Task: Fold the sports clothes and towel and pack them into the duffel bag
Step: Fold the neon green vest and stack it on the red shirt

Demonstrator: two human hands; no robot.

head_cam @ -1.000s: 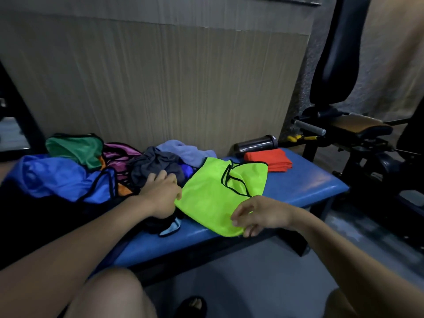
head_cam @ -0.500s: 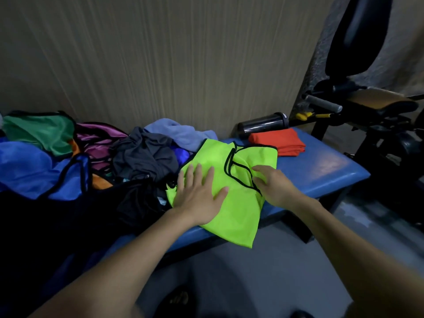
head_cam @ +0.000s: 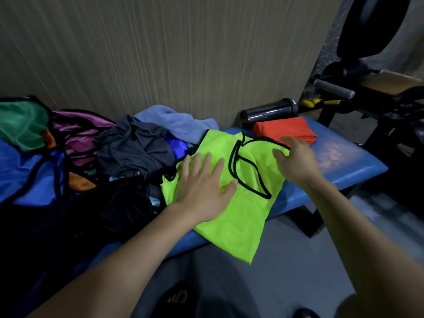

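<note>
I see left hand [head_cam: 202, 191] spread flat on green vest [head_cam: 247, 216], right hand [head_cam: 296, 161] spread on its far edge. Vest on desk [head_cam: 348, 161], unfolded. Red cloth [head_cam: 286, 130] beyond right hand folded. Pile [head_cam: 128, 150] left of hands unfolded. Nothing packed; bag not seen.

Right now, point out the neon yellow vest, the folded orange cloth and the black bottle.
neon yellow vest [head_cam: 231, 221], head view, lower front panel.
folded orange cloth [head_cam: 284, 128], head view, top face.
black bottle [head_cam: 268, 111], head view, side wall.
</note>
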